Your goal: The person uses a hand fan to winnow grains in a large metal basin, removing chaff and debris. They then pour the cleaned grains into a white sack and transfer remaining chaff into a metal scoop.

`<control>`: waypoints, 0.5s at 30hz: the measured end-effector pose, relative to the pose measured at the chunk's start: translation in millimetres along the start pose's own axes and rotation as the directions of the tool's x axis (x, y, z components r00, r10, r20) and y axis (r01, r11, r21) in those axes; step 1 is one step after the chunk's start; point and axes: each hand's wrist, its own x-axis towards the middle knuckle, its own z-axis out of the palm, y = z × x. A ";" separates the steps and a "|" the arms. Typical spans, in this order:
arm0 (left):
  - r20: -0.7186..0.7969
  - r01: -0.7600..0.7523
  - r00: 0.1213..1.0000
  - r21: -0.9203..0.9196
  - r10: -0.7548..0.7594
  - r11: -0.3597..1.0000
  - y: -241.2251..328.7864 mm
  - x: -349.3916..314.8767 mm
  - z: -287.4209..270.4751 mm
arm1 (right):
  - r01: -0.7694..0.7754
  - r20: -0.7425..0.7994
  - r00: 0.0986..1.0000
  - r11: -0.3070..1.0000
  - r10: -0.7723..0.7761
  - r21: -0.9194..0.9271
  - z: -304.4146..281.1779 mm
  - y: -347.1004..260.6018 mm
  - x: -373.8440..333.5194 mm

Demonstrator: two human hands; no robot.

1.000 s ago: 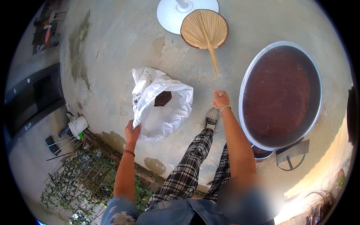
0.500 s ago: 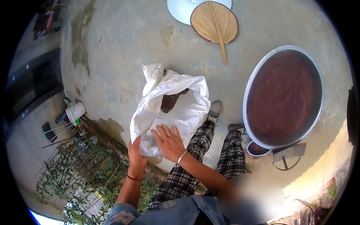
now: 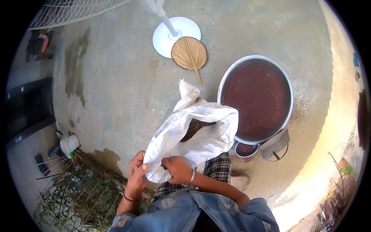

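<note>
A white woven sack (image 3: 164, 133) hangs open-mouthed in front of me, and dark brown contents (image 3: 194, 130) show inside it. My left hand (image 3: 136, 173) is closed on the near left edge of its mouth, thumb on the outside. Beside it, my right hand (image 3: 180, 169) has its fingers curled round the near rim, with the fingertips partly hidden by the cloth. To the right stands a wide metal basin (image 3: 290, 83) holding reddish-brown, fine-looking material (image 3: 257, 98).
Against the basin's near side are a small bowl (image 3: 236, 152) and a metal dustpan-like scoop (image 3: 275, 145). Ahead, a woven hand fan (image 3: 188, 52) overlaps a round white stand base (image 3: 162, 38). Leafy plants (image 3: 77, 197) and a white bucket (image 3: 69, 144) are on the left.
The sack and both hands have shifted nearer my body, and the sack's mouth has swung right toward the basin. My right hand has gone from spread fingers to gripping the rim. My view has shifted.
</note>
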 end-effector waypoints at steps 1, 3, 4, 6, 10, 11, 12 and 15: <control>0.147 0.005 0.989 -0.016 -0.002 1.000 13.2 1.1 2.0 | 0.008 -0.026 1.000 1.000 -0.008 0.027 -13.5 -16.5 -7.2; 0.377 -0.096 0.925 0.097 0.053 0.991 33.5 16.8 -4.7 | 0.060 -0.159 0.986 0.996 -0.048 0.072 -46.7 -59.9 -25.4; 0.171 -0.168 0.978 0.298 0.121 0.940 25.9 30.9 -19.8 | 0.112 -0.267 0.960 0.988 -0.079 0.108 -62.7 -85.3 -32.4; -0.024 -0.183 0.955 0.739 0.297 0.649 -18.2 80.5 -72.1 | 0.100 -0.264 0.964 0.951 -0.020 0.292 -70.4 -104.0 -60.5; -0.096 0.129 0.991 0.826 -0.088 0.549 -164.4 151.1 -144.8 | 0.298 -0.399 0.906 0.881 -0.139 0.369 -91.0 -185.6 -111.1; -0.062 0.288 0.932 0.725 -0.358 0.625 -198.6 142.4 -141.9 | 0.297 -0.443 0.892 0.857 -0.091 0.421 -92.4 -199.3 -123.2; 0.013 0.406 0.858 0.596 -0.514 0.693 -210.0 131.7 -113.9 | 0.313 -0.479 0.873 0.860 -0.093 0.403 -95.0 -204.8 -131.8; 0.176 0.379 0.865 0.385 -0.470 0.841 -227.5 119.1 -70.2 | 0.424 -0.574 0.796 0.853 -0.191 0.303 -98.1 -224.5 -158.7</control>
